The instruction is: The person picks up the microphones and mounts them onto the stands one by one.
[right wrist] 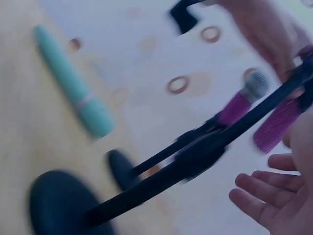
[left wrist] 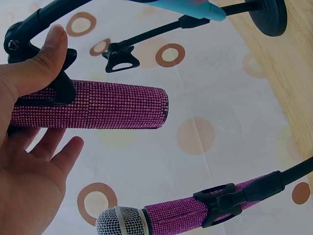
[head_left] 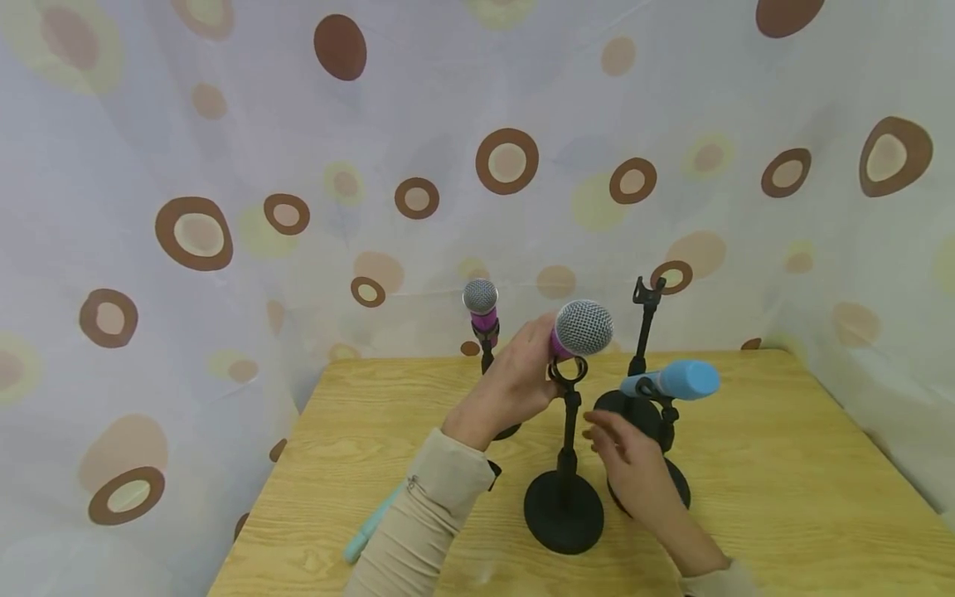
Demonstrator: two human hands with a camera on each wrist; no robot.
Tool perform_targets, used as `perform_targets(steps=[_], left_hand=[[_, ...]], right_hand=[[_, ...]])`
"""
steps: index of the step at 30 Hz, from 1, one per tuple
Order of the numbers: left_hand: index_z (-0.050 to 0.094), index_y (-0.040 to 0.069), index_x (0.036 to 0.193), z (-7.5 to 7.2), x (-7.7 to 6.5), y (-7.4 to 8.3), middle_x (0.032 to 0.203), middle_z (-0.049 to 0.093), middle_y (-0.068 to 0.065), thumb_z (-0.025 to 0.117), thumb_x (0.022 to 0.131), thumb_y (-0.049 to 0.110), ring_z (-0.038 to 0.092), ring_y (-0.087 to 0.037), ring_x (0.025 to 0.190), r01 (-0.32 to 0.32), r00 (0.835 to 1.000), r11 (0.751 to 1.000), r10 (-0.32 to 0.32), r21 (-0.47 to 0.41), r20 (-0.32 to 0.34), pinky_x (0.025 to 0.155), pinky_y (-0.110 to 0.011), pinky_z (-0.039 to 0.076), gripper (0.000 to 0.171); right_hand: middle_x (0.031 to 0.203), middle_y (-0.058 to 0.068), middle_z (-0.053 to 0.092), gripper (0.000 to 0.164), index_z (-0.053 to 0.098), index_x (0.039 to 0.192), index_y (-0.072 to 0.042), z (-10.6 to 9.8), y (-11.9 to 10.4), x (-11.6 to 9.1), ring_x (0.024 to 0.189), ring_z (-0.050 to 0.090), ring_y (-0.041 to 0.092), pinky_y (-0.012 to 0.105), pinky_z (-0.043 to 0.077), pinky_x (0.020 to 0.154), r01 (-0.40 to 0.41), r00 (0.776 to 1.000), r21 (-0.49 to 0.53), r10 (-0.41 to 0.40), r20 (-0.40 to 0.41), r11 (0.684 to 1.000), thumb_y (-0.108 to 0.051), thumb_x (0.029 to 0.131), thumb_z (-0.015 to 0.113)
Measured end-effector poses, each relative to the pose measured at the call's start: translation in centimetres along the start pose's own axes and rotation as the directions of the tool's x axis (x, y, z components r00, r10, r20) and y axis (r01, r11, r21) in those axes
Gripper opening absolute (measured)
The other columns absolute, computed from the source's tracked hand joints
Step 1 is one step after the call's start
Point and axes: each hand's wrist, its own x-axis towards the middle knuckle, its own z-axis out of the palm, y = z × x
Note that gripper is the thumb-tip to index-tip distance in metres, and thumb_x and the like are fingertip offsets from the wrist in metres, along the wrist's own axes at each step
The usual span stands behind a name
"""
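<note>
Fingers of your left hand (head_left: 511,377) are wrapped around the near purple microphone (head_left: 584,328), thumb pressing on the clip (left wrist: 62,90) of the front stand (head_left: 564,497); whether it's fully seated, I can't tell. And your right hand (head_left: 642,473) is loose, fingers extended, just beside that stand! Over left, a teal tube (head_left: 369,531) lies on the table (head_left: 783,473). Past your right hand, a blue microphone (head_left: 675,380) sits tilted, clipped high. Farther back, a rear stand (head_left: 645,332) rises, another purple microphone (head_left: 482,304) stands left, and spotted cloth (head_left: 448,91) hangs behind.
</note>
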Motion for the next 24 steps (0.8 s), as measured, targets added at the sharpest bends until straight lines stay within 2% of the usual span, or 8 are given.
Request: perform_targets(steps=[2,4,7,11,15,24], left_hand=[[0.033,0.007,0.145,0.0,0.0,0.0,0.132,0.054,-0.009,0.083,0.076,0.002,0.053,-0.020,0.125,0.001,1.000,1.000,-0.001,0.004,0.000,0.109,-0.032,0.046,0.086],[0.034,0.007,0.144,-0.1,0.1,0.0,0.131,0.055,-0.009,0.083,0.076,0.001,0.053,-0.020,0.124,0.001,1.000,1.000,-0.001,-0.002,0.001,0.109,-0.032,0.046,0.085],[0.035,0.007,0.143,-0.1,0.1,0.0,0.129,0.055,-0.009,0.083,0.075,-0.001,0.053,-0.020,0.122,-0.008,1.000,1.000,0.008,-0.010,-0.004,0.109,-0.032,0.046,0.083],[0.035,0.006,0.142,-0.1,0.1,-0.1,0.129,0.055,-0.010,0.082,0.074,-0.003,0.053,-0.021,0.123,-0.030,0.999,1.000,0.030,0.001,-0.015,0.108,-0.034,0.046,0.083],[0.035,0.006,0.143,-0.2,0.0,-0.2,0.130,0.055,-0.011,0.081,0.075,-0.004,0.053,-0.022,0.124,-0.040,0.999,0.999,0.040,0.003,-0.013,0.109,-0.035,0.046,0.083],[0.035,0.005,0.143,-0.2,-0.1,-0.3,0.131,0.055,-0.011,0.082,0.075,-0.001,0.053,-0.022,0.124,-0.037,0.999,0.999,0.037,-0.014,-0.022,0.109,-0.035,0.046,0.082]], right_hand=[[0.126,0.012,0.065,0.034,0.052,0.136,-0.007,-1.3,-1.5,1.0,0.103,0.068,0.015,0.025,0.057,0.086,0.075,0.997,0.084,-0.072,-0.035,0.994,-0.024,0.106,0.047],[0.132,0.015,0.060,0.038,0.046,0.140,-0.006,-2.4,-3.0,2.1,0.103,0.065,0.008,0.020,0.055,0.086,0.129,0.992,0.165,-0.124,-0.037,0.978,-0.022,0.106,0.047],[0.138,0.014,0.053,0.044,0.040,0.144,-0.008,-3.4,-4.4,3.2,0.104,0.059,0.000,0.015,0.052,0.088,0.156,0.987,0.222,-0.158,-0.009,0.963,-0.022,0.104,0.052],[0.134,0.011,0.055,0.045,0.042,0.142,-0.012,-3.6,-5.0,4.1,0.106,0.059,0.004,0.014,0.051,0.088,0.150,0.987,0.197,-0.157,0.019,0.969,-0.025,0.102,0.056],[0.129,0.012,0.058,0.043,0.046,0.137,-0.010,-3.7,-5.2,4.6,0.104,0.060,0.006,0.014,0.052,0.087,0.142,0.988,0.177,-0.151,0.039,0.974,-0.026,0.100,0.059],[0.123,0.017,0.057,0.041,0.042,0.127,-0.004,-3.9,-5.7,5.1,0.107,0.063,0.024,0.018,0.054,0.087,0.095,0.990,0.221,-0.115,0.076,0.971,-0.020,0.097,0.064]])
